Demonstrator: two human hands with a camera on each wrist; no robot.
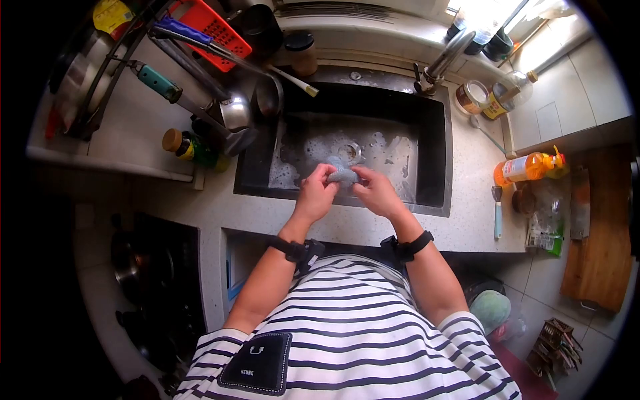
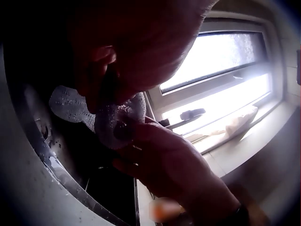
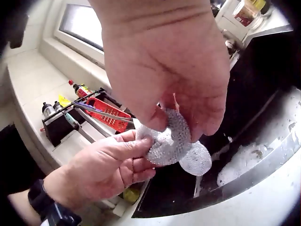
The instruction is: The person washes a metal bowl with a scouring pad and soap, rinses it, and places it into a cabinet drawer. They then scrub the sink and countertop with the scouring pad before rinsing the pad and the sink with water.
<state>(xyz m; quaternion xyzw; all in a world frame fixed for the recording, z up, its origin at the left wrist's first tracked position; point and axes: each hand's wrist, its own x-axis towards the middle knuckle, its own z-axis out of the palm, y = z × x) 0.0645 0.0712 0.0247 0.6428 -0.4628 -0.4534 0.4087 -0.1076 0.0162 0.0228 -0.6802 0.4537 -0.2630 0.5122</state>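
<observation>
Both hands hold a grey, knobbly-textured scrubbing sponge (image 1: pixel 343 176) with rounded lobes, over the near side of the dark sink (image 1: pixel 437 160). My left hand (image 1: pixel 316 193) pinches its left side between thumb and fingers. On the opposite side my right hand (image 1: pixel 377 193) grips it, thumb pressed in. In the right wrist view, one lobe of the sponge (image 3: pixel 196 159) hangs out below the right fingers. Deep shadow covers much of the left hand (image 2: pixel 136 52) in the left wrist view. White suds (image 1: pixel 323 148) lie on the sink floor around the drain (image 1: pixel 349 152).
A faucet (image 1: pixel 440 63) rises at the sink's back right corner. Ladles (image 1: pixel 270 93) and a red basket (image 1: pixel 207 33) crowd the left. To the right stand an orange bottle (image 1: pixel 523 169), a brush with a pale blue handle (image 1: pixel 498 219) and a wooden board (image 1: pixel 593 247).
</observation>
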